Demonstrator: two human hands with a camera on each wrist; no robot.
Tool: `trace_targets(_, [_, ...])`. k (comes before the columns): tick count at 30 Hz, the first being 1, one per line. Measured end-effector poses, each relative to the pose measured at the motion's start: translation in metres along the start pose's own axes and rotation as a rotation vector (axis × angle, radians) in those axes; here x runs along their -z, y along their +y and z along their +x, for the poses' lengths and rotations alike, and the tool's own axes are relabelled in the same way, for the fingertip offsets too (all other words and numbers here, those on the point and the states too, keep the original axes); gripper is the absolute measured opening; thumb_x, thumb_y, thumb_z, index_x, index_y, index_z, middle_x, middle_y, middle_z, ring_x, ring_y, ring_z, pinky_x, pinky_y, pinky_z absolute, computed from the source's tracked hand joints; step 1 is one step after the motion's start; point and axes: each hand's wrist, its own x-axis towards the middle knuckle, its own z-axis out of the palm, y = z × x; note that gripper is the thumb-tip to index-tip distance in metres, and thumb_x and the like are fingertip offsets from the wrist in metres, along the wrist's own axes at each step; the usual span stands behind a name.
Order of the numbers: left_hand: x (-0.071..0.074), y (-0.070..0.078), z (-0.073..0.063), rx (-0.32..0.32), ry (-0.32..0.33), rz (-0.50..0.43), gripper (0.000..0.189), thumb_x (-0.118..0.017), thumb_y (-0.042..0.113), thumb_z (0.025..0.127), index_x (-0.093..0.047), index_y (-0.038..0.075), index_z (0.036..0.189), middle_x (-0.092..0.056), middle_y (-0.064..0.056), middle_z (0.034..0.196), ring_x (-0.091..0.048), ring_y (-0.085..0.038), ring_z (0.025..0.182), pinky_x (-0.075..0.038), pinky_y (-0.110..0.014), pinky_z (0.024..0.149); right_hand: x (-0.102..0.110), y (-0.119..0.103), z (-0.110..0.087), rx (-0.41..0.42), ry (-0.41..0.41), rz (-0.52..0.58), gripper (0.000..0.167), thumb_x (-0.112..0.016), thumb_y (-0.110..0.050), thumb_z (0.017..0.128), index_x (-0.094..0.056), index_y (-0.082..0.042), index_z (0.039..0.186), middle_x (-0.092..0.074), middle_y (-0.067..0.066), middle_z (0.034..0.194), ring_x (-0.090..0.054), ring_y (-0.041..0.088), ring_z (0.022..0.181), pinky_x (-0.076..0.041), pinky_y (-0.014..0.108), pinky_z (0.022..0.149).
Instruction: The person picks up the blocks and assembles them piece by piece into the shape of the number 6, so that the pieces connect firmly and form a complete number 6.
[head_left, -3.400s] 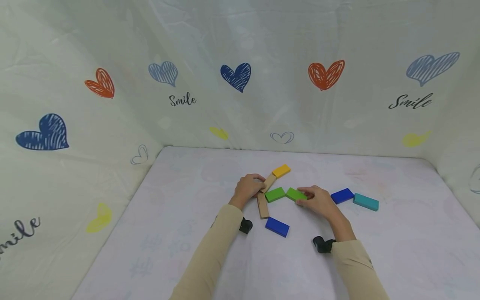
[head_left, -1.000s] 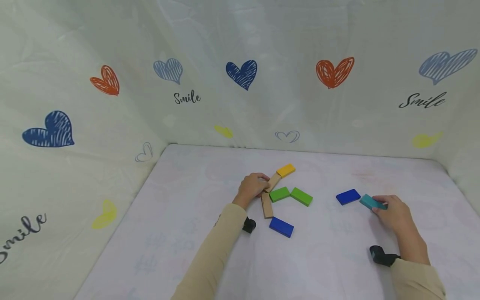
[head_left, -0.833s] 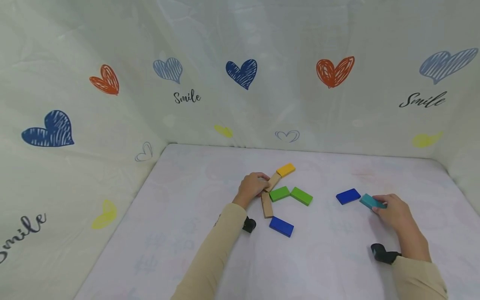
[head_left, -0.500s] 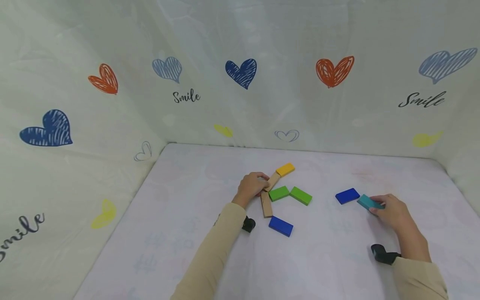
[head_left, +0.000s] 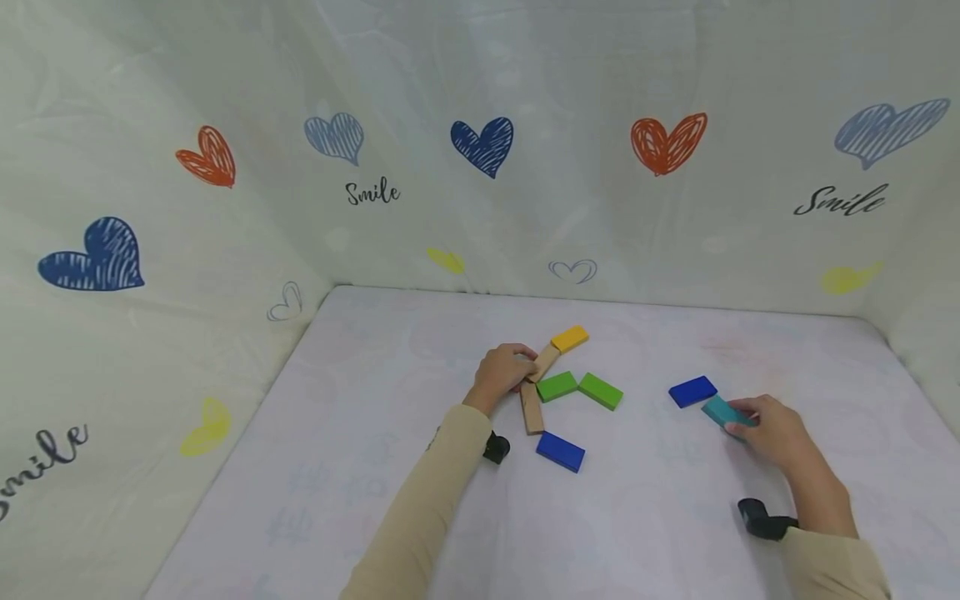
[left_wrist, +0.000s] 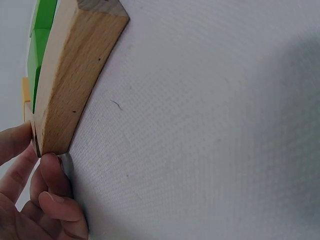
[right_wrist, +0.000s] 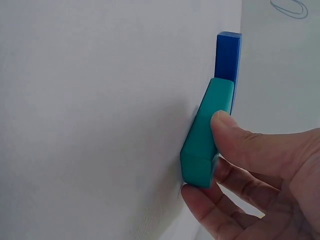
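My right hand (head_left: 776,429) pinches a teal block (head_left: 722,412) between thumb and fingers. One end of that block lies close against a dark blue block (head_left: 693,392), as the right wrist view also shows. Farther left, my left hand (head_left: 501,375) pinches the lower end of a plain wooden block (head_left: 547,361). Its fingers partly hide where this block meets a second wooden block (head_left: 532,408). Two green blocks (head_left: 557,386) run rightward from that joint, end to end. A yellow block (head_left: 570,338) touches the upper wooden block's far end.
Another blue block (head_left: 561,451) lies at the near end of the lower wooden block. All the blocks lie flat on a white-covered table (head_left: 360,367). Behind it hangs a pale sheet (head_left: 405,233) printed with hearts. Dark wrist cameras (head_left: 761,521) sit under both wrists.
My right hand has let go of the right green block and taken hold of the teal block. It has drawn the teal block left and nearer. The left hand stays at the wooden blocks.
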Motion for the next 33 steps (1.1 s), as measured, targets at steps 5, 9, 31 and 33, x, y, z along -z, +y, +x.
trace_targets(5, [0.001, 0.0, -0.001, -0.01, -0.003, 0.001, 0.024, -0.064, 0.028, 0.084, -0.069, 0.023, 0.107, -0.059, 0.002, 0.065, -0.046, -0.009, 0.046, -0.035, -0.02, 0.044, -0.004, -0.005, -0.003, 0.009, -0.013, -0.015, 0.045, -0.063, -0.011, 0.085, -0.05, 0.015, 0.119, -0.048, 0.035, 0.105, -0.048, 0.045, 0.093, -0.042, 0.055, 0.079])
trace_targets(9, [0.001, 0.0, 0.0, -0.005, -0.004, 0.001, 0.024, -0.064, 0.028, 0.084, -0.069, 0.023, 0.106, -0.06, 0.002, 0.066, -0.047, -0.008, 0.046, -0.036, -0.019, 0.044, -0.007, -0.01, -0.005, -0.003, -0.023, -0.02, 0.045, -0.062, -0.011, 0.085, -0.049, 0.015, 0.12, -0.047, 0.036, 0.108, -0.047, 0.046, 0.094, -0.041, 0.058, 0.081])
trace_targets(31, [0.0, -0.001, 0.003, 0.013, -0.015, -0.021, 0.023, -0.064, 0.027, 0.082, -0.07, 0.023, 0.104, -0.057, 0.003, 0.059, -0.047, -0.008, 0.045, -0.037, -0.02, 0.043, -0.017, -0.037, -0.016, -0.037, -0.052, -0.057, 0.045, -0.057, -0.006, 0.088, -0.044, 0.015, 0.126, -0.042, 0.04, 0.117, -0.043, 0.053, 0.106, -0.037, 0.062, 0.09])
trace_targets(33, [0.0, -0.001, 0.003, 0.015, -0.017, -0.025, 0.023, -0.064, 0.026, 0.082, -0.07, 0.023, 0.104, -0.057, 0.003, 0.06, -0.047, -0.008, 0.046, -0.037, -0.02, 0.043, -0.018, -0.04, -0.016, -0.039, -0.055, -0.053, 0.045, -0.057, -0.006, 0.089, -0.044, 0.015, 0.126, -0.042, 0.04, 0.117, -0.043, 0.052, 0.106, -0.037, 0.062, 0.09])
